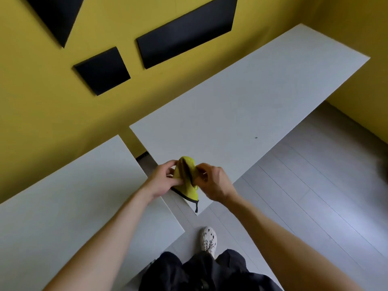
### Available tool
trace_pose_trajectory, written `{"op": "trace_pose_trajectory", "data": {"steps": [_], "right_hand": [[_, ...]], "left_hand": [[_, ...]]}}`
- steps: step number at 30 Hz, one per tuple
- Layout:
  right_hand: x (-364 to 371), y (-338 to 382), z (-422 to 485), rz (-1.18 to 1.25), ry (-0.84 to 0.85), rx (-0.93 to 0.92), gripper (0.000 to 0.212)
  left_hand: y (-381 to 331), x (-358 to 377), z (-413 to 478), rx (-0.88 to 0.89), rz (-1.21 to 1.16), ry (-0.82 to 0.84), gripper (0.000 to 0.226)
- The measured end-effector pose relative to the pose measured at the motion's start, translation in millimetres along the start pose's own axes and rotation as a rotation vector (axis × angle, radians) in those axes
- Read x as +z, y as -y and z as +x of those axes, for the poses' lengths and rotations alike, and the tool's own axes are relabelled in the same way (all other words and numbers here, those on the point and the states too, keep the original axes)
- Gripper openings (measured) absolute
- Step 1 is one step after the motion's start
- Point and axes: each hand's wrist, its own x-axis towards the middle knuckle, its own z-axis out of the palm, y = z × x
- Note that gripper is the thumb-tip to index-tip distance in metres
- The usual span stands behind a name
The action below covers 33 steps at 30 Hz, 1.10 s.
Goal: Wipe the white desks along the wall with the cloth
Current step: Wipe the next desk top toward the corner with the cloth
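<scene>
Looking down through the head camera, I see dark trousers (pixel 210 274) and one white shoe (pixel 209 238) on the pale grey floor (pixel 304 185), just before the gap between two white worktops. Both bare forearms reach forward from the bottom of the frame and meet above the near corner of the right worktop (pixel 241 106). There the left hand (pixel 165 177) and the right hand (pixel 214 181) hold a yellow cloth (pixel 188 175) between them, the fingers of each curled and pinching the bunched fabric from either side. The cloth's dark-trimmed lower corner hangs over the corner of that worktop, and I cannot tell whether it touches the surface. The left worktop (pixel 73 196) runs beneath the left forearm toward the wall, set apart from the right one by a narrow gap. A small dark speck (pixel 256 137) lies on the right worktop near its front edge, well apart from the hands. Beyond both worktops rises a yellow wall (pixel 63 101) carrying three black panels (pixel 184 32): a small one low at left, a long one to its right, a third cut off by the top edge.
</scene>
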Motion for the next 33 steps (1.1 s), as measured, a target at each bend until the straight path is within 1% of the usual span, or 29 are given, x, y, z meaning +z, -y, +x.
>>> {"op": "trace_pose_trajectory", "data": {"steps": [1, 3, 5, 6, 9, 11, 13, 15, 16, 18, 20, 22, 23, 24, 25, 27, 29, 31, 33], "right_hand": [[-11.5, -7.7, 3.0, -0.012, -0.005, 0.017, 0.011], [-34.9, -21.3, 8.2, -0.026, -0.025, 0.041, 0.017], [-53.7, -33.5, 13.4, -0.011, -0.063, 0.044, 0.021], [-59.4, -38.3, 15.6, 0.008, -0.07, 0.046, 0.022], [-67.3, -48.3, 20.0, 0.03, -0.02, 0.03, 0.024], [-74.2, -51.0, 24.5, -0.002, -0.009, 0.008, 0.025], [-81.2, -53.0, 34.7, 0.006, -0.049, 0.019, 0.026], [-86.4, -62.3, 52.1, 0.02, -0.119, 0.1, 0.03], [-87.2, -69.3, 60.6, -0.001, -0.154, 0.147, 0.033], [-81.9, -87.3, 71.1, -0.124, -0.176, 0.228, 0.041], [-65.2, -104.2, 72.8, -0.259, -0.144, 0.229, 0.039], [-40.3, -114.5, 69.1, -0.293, -0.137, 0.205, 0.025], [-27.5, -117.1, 66.9, -0.28, -0.145, 0.226, 0.017], [-15.2, -119.3, 65.9, -0.25, -0.15, 0.27, 0.018], [-4.0, -120.6, 65.8, -0.211, -0.146, 0.322, 0.025], [13.3, -122.3, 68.6, -0.164, -0.111, 0.421, 0.038], [19.9, -122.4, 73.5, -0.169, -0.093, 0.467, 0.041], [19.9, -123.0, 76.2, -0.176, -0.092, 0.476, 0.032], [18.9, -124.8, 75.6, -0.169, -0.105, 0.494, 0.026]], "left_hand": [[-7.3, 4.2, 5.1, -0.011, 0.079, -0.031, 0.054], [-20.8, 6.9, 13.4, -0.051, 0.202, -0.142, 0.038], [-32.5, 5.5, 17.5, -0.091, 0.25, -0.246, 0.025], [-36.5, 3.5, 18.3, -0.102, 0.253, -0.26, 0.023], [-40.3, -6.4, 20.6, -0.07, 0.235, -0.234, 0.034], [-42.5, -14.3, 25.3, 0.008, 0.203, -0.22, 0.03], [-46.7, -20.6, 37.4, 0.077, 0.115, -0.24, 0.036], [-44.3, -25.6, 56.7, 0.042, 0.09, -0.271, 0.05], [-39.8, -26.9, 67.3, -0.005, 0.141, -0.277, 0.058], [-19.9, -26.9, 86.7, -0.136, 0.338, -0.239, 0.07], [1.0, -18.9, 94.8, -0.208, 0.483, -0.185, 0.069], [12.4, -5.1, 92.1, -0.181, 0.583, -0.182, 0.056], [18.8, 2.6, 92.3, -0.144, 0.622, -0.181, 0.05], [25.0, 10.8, 92.8, -0.107, 0.651, -0.173, 0.045], [30.3, 19.1, 93.7, -0.076, 0.672, -0.167, 0.043], [37.0, 35.2, 97.0, -0.041, 0.698, -0.172, 0.05], [37.0, 49.2, 101.2, -0.046, 0.727, -0.213, 0.067], [36.7, 59.4, 109.2, -0.063, 0.771, -0.216, 0.086], [36.5, 68.3, 119.0, -0.107, 0.761, -0.248, 0.098]]}}
